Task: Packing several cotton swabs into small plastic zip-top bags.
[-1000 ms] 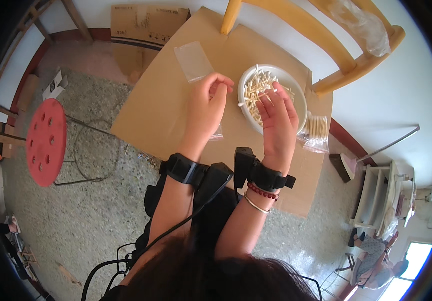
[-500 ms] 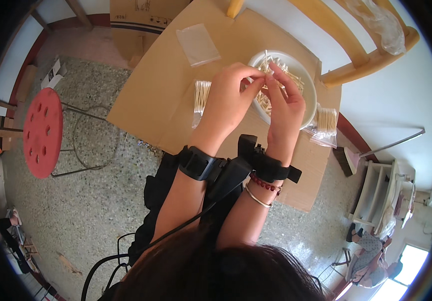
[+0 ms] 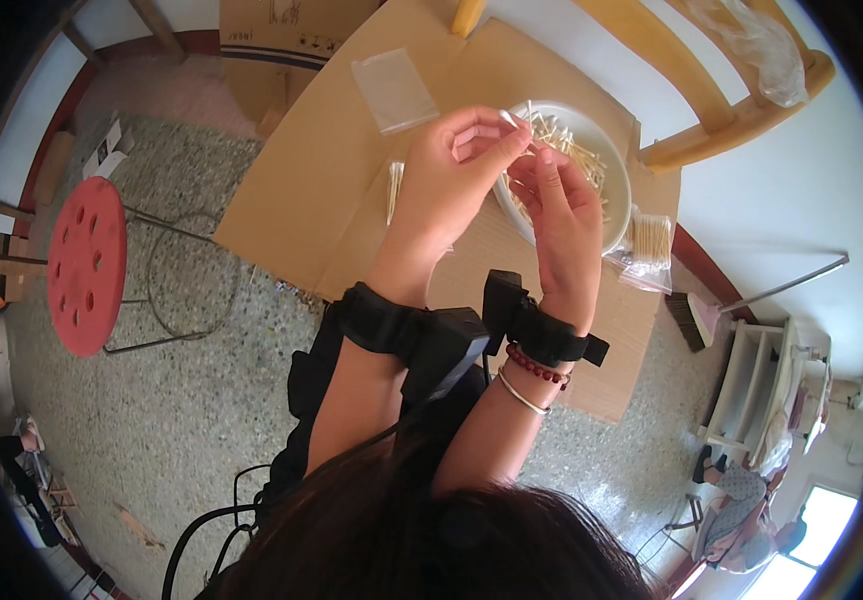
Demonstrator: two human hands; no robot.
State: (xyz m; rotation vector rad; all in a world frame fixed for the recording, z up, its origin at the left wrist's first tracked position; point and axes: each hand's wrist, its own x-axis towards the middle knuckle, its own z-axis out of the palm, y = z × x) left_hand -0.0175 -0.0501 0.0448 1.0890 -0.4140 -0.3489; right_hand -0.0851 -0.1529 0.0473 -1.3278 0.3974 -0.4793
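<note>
My left hand (image 3: pixel 461 155) is closed in a pinch on a cotton swab, whose white tip (image 3: pixel 507 117) pokes out past the fingers. Close against it, my right hand (image 3: pixel 563 205) has its fingers curled and thumb bent in; what they hold, if anything, is hidden. Both hands are over the near left side of a white bowl (image 3: pixel 623 200) full of loose cotton swabs (image 3: pixel 581 150). A clear bag of swabs (image 3: pixel 394 190) lies left of my left wrist, partly covered by it. Right of the bowl rests another bag of swabs (image 3: pixel 649 240).
Flat cardboard (image 3: pixel 301 190) lies under everything, with an empty clear bag (image 3: pixel 392 90) at its far left. A wooden chair back (image 3: pixel 696 150) rises beyond the bowl. A red stool (image 3: pixel 86 265) stands on the left; a broom (image 3: pixel 693 320) and a seated person (image 3: pixel 741 510) are at right.
My left hand has shifted slightly left and turned, and a swab tip now shows at its fingers. The right hand's fingers have curled in more, a little lower.
</note>
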